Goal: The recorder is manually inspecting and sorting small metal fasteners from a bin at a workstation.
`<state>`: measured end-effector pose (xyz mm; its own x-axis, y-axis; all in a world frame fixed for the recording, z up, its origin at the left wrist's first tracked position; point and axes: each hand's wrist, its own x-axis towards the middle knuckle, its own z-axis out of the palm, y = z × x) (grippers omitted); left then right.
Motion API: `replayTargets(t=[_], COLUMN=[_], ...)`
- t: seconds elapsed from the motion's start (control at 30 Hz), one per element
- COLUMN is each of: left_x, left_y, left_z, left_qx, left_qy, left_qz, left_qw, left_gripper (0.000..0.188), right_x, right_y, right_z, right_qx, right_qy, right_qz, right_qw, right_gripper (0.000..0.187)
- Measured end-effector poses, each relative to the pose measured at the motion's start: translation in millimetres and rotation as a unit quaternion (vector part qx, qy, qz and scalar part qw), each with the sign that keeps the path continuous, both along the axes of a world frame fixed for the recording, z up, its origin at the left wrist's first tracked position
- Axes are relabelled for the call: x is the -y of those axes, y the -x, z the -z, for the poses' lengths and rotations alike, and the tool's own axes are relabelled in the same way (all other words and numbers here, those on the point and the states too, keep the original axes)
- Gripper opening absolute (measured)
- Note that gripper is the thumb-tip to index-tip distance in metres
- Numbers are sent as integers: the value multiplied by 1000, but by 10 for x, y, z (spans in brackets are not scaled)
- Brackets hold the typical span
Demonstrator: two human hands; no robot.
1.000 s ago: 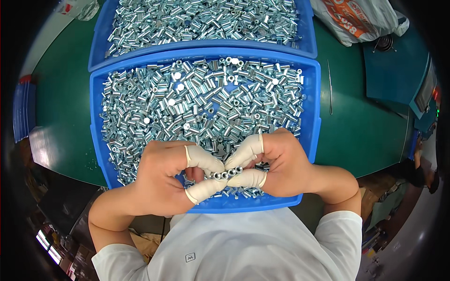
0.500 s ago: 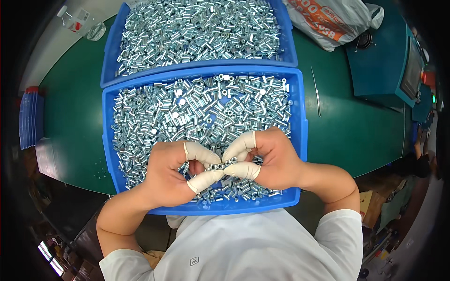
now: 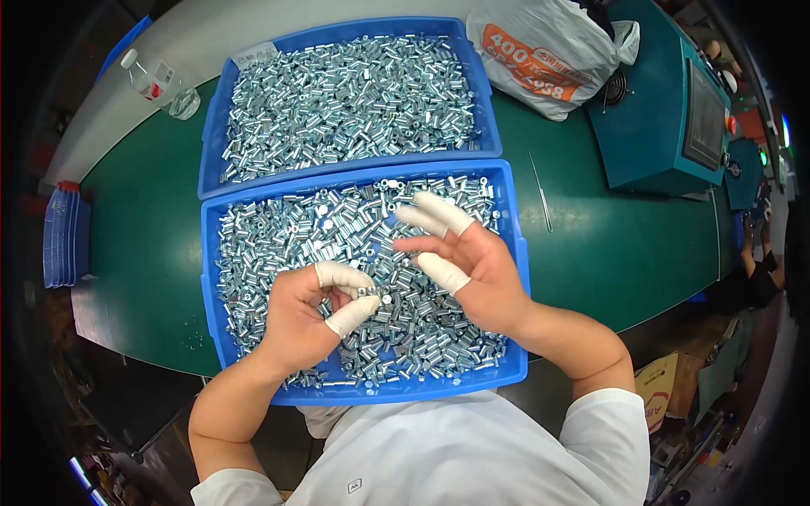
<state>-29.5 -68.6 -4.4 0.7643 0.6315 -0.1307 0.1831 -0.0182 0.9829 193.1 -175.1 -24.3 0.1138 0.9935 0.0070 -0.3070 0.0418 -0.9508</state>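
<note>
My left hand (image 3: 299,320) is pinched shut over the near blue bin (image 3: 519,278), with white finger cots on its thumb and forefinger. Between those tips sit a few small silvery rivet nuts (image 3: 366,292). To the right, my right hand (image 3: 489,282) hovers open above the same bin, fingers spread and nothing in its grasp. White cots cover its thumb and two of its fingers. Many loose rivet nuts (image 3: 422,329) fill the bin beneath both hands. A shiny piece shows just beside the left fingertips; whether it is held or lies below, I cannot tell.
Behind stands a second blue bin (image 3: 494,118) full of similar rivet nuts. On the green table (image 3: 135,253) are a thin metal rod (image 3: 541,194), a plastic bag (image 3: 548,63), a clear bottle (image 3: 160,84), stacked blue trays (image 3: 66,236) and a teal machine (image 3: 650,110).
Both hands pinched a row of rivet nuts together before. Now my right hand has let go, spread its fingers and moved right and farther off; my left keeps some pieces. The view has shifted.
</note>
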Motion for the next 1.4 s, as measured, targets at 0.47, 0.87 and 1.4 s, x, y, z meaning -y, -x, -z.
replayTargets(t=[0.47, 0.87, 1.4], left_x=[-600, -176, -393], left_y=[-120, -41, 85], left_z=[-138, -235, -53], left_qx=[-45, -240, -161], left_qy=[-12, -361, -376], left_qz=[-140, 135, 87], left_qw=[989, 891, 909], left_gripper=[52, 47, 25], right_x=[39, -29, -522], right_y=[26, 67, -57], right_z=[-31, -115, -242], right_qx=[119, 378, 680], right_qy=[51, -19, -73], right_qz=[8, 13, -174], right_qw=[991, 926, 708], right_gripper=[32, 26, 37])
